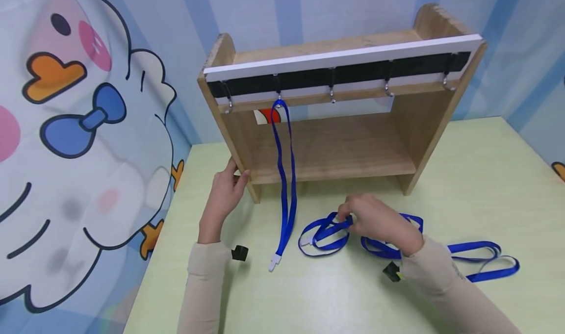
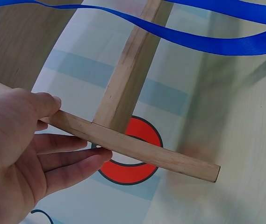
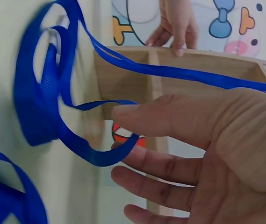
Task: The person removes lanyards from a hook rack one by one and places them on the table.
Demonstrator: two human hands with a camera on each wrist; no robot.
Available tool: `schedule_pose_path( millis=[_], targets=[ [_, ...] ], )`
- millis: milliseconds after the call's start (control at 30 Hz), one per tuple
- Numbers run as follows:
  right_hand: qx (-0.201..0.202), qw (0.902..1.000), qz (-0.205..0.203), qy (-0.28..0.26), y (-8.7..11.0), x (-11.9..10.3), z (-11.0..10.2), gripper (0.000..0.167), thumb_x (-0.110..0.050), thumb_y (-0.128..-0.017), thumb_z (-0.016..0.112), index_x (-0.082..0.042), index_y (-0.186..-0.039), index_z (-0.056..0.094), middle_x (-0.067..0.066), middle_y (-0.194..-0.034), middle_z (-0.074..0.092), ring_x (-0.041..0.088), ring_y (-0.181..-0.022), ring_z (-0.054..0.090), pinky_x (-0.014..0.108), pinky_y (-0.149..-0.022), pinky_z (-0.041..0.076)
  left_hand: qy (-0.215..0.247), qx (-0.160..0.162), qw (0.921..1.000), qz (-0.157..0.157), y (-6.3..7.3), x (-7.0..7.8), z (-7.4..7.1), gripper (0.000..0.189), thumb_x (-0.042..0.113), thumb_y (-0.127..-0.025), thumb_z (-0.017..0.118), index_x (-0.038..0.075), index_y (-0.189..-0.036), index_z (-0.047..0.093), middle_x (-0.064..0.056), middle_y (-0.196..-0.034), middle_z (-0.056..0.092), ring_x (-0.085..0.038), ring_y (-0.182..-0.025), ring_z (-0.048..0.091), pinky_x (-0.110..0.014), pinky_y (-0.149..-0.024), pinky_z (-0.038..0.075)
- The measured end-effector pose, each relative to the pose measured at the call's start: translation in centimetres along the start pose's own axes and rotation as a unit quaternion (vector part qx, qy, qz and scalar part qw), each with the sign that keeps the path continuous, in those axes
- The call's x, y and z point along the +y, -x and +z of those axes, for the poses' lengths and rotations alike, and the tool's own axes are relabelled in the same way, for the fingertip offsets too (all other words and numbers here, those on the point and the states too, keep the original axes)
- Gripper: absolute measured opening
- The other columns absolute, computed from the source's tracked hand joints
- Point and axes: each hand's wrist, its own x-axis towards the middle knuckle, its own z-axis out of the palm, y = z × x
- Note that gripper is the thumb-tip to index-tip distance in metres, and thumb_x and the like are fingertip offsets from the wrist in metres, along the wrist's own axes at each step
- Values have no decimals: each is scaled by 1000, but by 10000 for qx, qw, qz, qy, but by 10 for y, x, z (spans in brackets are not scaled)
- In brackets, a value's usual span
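Note:
My left hand (image 1: 226, 189) grips the left side panel of a wooden shelf (image 1: 335, 145), thumb on its front edge and the other fingers along its outer side. Between thumb and index finger, my right hand (image 1: 375, 218) pinches part of a blue lanyard (image 3: 97, 158); the rest of it lies looped on the table in front of the shelf. Another blue lanyard (image 1: 284, 216) hangs from the second hook from the left, its white clip (image 1: 274, 262) at the bottom. More blue lanyard (image 1: 494, 276) lies to the right, partly hidden by my right forearm.
Several metal hooks (image 1: 332, 93) line a black strip (image 1: 357, 72) on a white board across the shelf's top front. The pale table (image 1: 318, 299) extends around the shelf. A cartoon-printed cloth (image 1: 110, 177) stands at the left, with a blue striped backdrop (image 1: 344, 5) behind.

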Motion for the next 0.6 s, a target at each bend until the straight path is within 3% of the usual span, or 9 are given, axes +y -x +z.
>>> schedule_pose_path(
  millis=[300, 600],
  targets=[
    [-184, 9992, -315, 186, 0, -1, 9, 17, 1, -81, 81, -9, -95, 77, 2, -94, 70, 24, -90, 67, 42, -80, 56, 10, 11, 10000, 24, -2, -1, 1, 48, 15, -106, 55, 1, -150, 40, -26, -137, 58, -37, -101, 71, -50, -77, 60],
    [35, 9992, -346, -218, -11, -13, -12, 12, -12, -96, 69, -5, -106, 74, 6, -103, 73, 23, -93, 69, 41, -82, 57, 30, -21, 10000, -49, 0, -1, 1, 49, 16, -107, 54, 3, -151, 39, -25, -138, 58, -37, -103, 71, -50, -78, 59]
  ],
)
